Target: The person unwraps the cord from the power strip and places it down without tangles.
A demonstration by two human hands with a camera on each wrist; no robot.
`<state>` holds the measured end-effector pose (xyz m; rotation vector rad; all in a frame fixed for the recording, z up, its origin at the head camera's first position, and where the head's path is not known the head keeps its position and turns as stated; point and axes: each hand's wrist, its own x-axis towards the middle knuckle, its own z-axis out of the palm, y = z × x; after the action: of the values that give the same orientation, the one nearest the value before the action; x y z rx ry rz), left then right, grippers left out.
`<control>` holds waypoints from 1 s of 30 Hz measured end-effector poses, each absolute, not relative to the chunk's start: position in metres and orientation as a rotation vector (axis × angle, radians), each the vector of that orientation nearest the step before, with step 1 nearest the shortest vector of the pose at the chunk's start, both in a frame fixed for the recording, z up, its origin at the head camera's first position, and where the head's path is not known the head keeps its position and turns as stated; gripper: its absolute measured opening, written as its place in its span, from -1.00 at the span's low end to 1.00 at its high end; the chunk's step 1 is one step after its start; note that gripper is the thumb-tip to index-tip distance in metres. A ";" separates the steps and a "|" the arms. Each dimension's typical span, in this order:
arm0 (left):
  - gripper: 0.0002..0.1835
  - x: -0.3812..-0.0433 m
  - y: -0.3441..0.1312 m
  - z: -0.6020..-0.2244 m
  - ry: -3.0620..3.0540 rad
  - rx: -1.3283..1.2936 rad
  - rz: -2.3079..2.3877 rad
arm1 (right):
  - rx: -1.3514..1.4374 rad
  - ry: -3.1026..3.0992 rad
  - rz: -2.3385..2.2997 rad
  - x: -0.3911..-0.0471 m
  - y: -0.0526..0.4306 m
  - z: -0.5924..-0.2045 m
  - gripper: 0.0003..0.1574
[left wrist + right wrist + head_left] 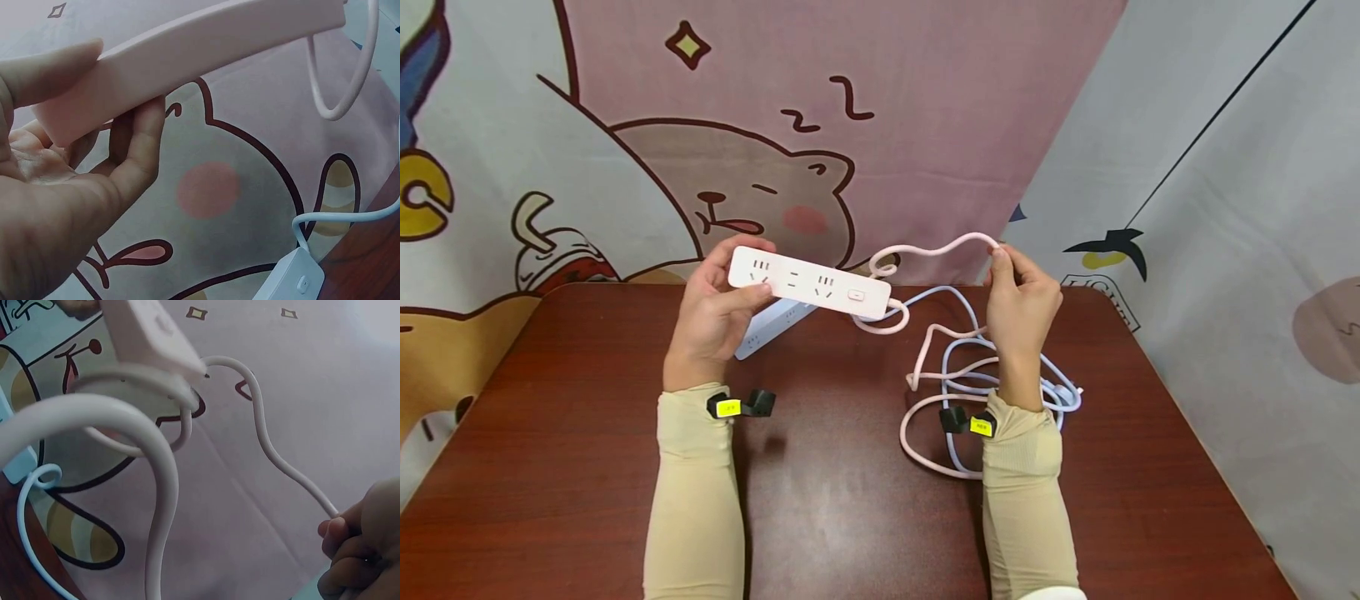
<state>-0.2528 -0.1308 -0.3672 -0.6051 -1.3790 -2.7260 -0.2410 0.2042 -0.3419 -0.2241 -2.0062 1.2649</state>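
A pale pink power strip (811,282) is raised above the far part of the table, sockets and a switch facing the head camera. My left hand (711,312) grips its left end, thumb on the socket face and fingers behind. From its right end the pink cord (936,250) makes a small loop and runs across to my right hand (1021,304), which pinches it between thumb and fingers. Below and behind the pink strip lies a pale blue power strip (769,327), partly hidden by it. In the right wrist view, the pink strip (147,340) hangs at the top.
Pink and blue cords lie tangled on the dark wooden table (842,483) under my right forearm, with a blue plug (1060,393) among them. A cartoon-printed curtain (925,150) stands behind the table's far edge.
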 end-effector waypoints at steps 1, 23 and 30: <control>-0.43 -0.253 -0.132 -0.368 -1.353 -0.609 -2.736 | -0.237 -2.021 1.247 -0.242 0.205 -0.343 -0.73; -0.53 -0.260 -0.139 -0.370 -0.963 -0.342 -2.728 | -0.318 -2.445 1.043 -0.234 0.234 -0.343 -0.66; -0.48 -0.260 -0.141 -0.370 -0.995 -0.253 -2.677 | -0.284 -2.586 1.034 -0.227 0.241 -0.339 -0.65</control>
<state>-0.2598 -0.1415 -0.3695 -0.2527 -0.9949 -2.6767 -0.2273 0.2406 -0.3390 -0.2836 -2.5857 1.0336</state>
